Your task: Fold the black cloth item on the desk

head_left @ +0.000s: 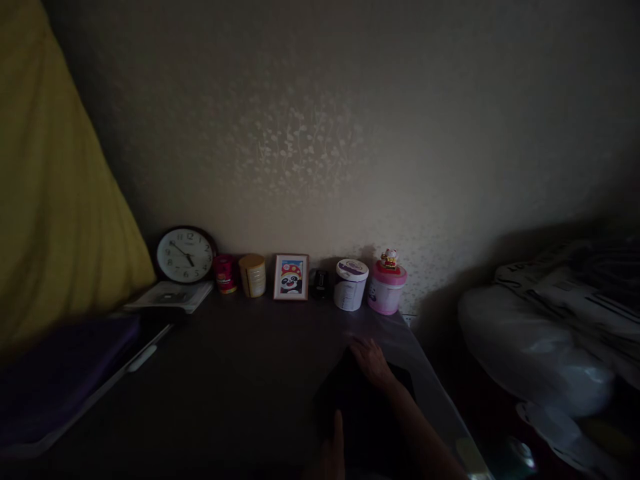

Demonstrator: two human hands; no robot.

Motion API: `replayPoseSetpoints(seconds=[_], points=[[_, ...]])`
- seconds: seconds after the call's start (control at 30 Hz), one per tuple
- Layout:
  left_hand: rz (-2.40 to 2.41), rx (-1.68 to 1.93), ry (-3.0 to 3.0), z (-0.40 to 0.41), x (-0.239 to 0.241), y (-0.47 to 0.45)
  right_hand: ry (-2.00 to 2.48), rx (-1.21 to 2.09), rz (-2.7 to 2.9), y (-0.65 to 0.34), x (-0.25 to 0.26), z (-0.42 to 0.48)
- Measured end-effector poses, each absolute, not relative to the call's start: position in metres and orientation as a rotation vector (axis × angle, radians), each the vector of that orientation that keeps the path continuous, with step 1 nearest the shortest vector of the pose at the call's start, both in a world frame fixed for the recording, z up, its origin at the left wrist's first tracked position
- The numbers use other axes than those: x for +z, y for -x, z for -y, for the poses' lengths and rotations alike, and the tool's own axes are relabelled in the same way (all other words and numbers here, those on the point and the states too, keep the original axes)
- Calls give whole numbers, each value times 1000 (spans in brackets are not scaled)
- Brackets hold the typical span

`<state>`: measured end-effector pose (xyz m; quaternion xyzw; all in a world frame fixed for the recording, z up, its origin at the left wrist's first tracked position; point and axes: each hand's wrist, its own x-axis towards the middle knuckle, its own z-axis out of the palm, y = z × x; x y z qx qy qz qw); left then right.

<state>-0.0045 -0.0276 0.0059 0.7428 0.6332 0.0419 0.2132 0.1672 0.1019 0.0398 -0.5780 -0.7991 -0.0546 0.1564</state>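
The room is dim. My right hand (371, 362) lies flat with fingers stretched out on the far end of a dark flat thing (357, 413) resting on the dark tabletop (235, 380). My left hand (334, 448) shows at the bottom edge, thumb up, at the near left side of the same dark thing; its fingers are hidden. I cannot make out what the dark thing is.
Along the wall stand a round clock (185, 255), a red can (225, 273), a tan jar (253, 275), a framed picture (291, 277), a white tub (351, 285) and a pink tub (386, 288). Yellow cloth (55, 200) hangs left. White bags (540, 347) lie right.
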Motion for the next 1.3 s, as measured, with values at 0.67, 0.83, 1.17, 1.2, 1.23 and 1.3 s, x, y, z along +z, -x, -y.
replayPoseSetpoints(seconds=[0.67, 0.83, 1.17, 1.2, 1.23, 1.3], points=[[-1731, 51, -1955, 23, 7, 15, 1764, -239, 1973, -166, 65, -89], [-1524, 94, -1889, 31, 21, 18, 1873, -159, 1551, -218, 53, -45], [-1572, 205, -2022, 43, 27, 20, 1941, 289, 1248, -205, 33, 27], [-1578, 198, -2011, 43, 26, 20, 1933, 307, 1244, -201, 33, 30], [-1583, 187, -2002, 44, 25, 20, 1927, 320, 1241, -197, 33, 32], [-1578, 172, -2006, 44, 23, 20, 1926, 335, 1239, -190, 32, 38]])
